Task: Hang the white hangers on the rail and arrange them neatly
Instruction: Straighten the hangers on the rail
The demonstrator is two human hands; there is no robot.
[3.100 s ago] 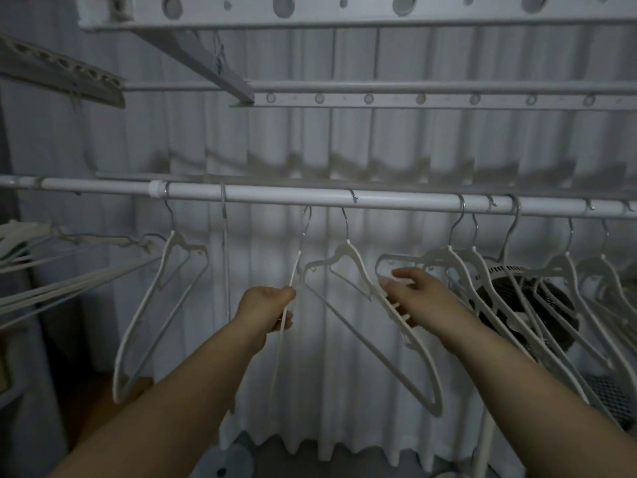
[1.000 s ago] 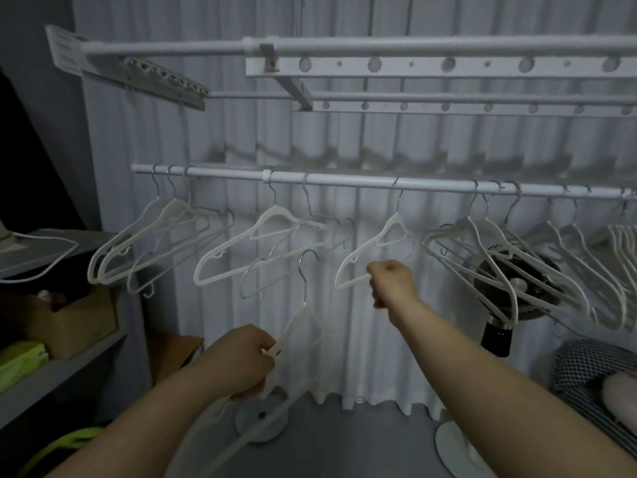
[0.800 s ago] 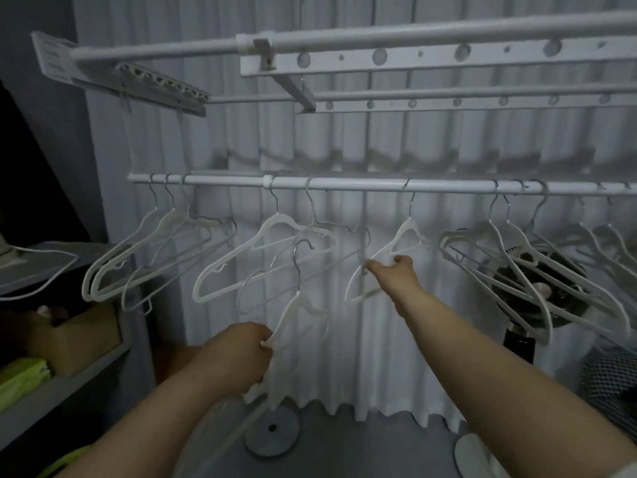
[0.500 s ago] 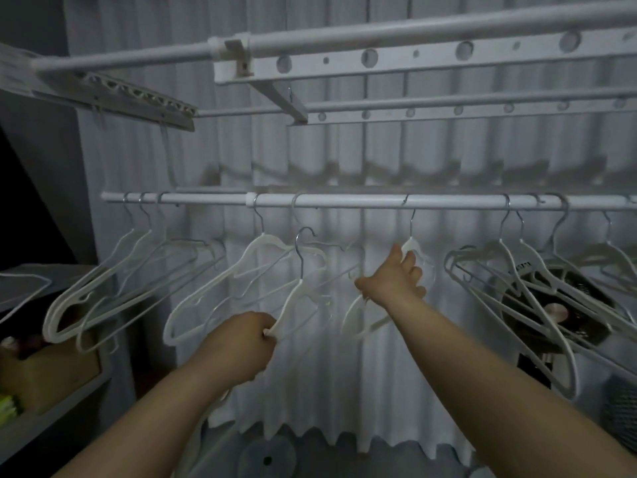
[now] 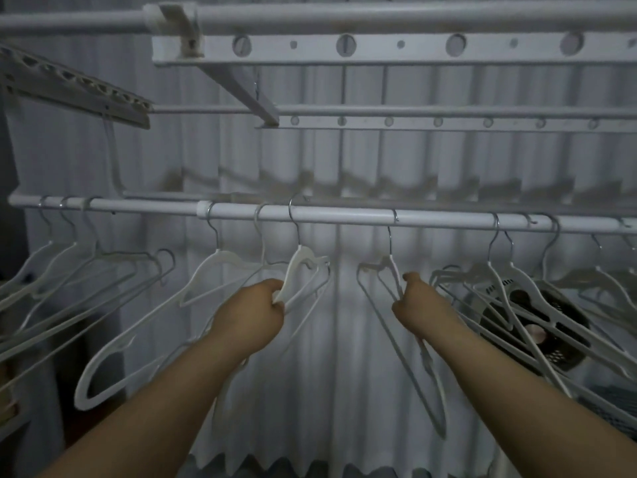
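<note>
A white rail (image 5: 344, 215) runs across the middle with several white hangers on it. My left hand (image 5: 251, 313) grips a white hanger (image 5: 299, 267) by its shoulder; its metal hook sits over the rail. My right hand (image 5: 418, 307) grips another hanging white hanger (image 5: 387, 270) just right of it, holding its shoulder arm. Three hangers (image 5: 69, 270) cluster at the left end of the rail, and a bunch of hangers (image 5: 510, 288) crowds the right part.
A white pleated curtain (image 5: 344, 374) hangs behind the rail. Upper rack bars with holes (image 5: 379, 46) run overhead. A dark fan (image 5: 537, 326) stands behind the right-hand hangers. A dim shelf edge (image 5: 10, 415) shows at the far left.
My left hand raised its hanger from below and its hook now sits over the rail. My right hand shifted its grip on the neighbouring hanger. The view moved closer to the rail.
</note>
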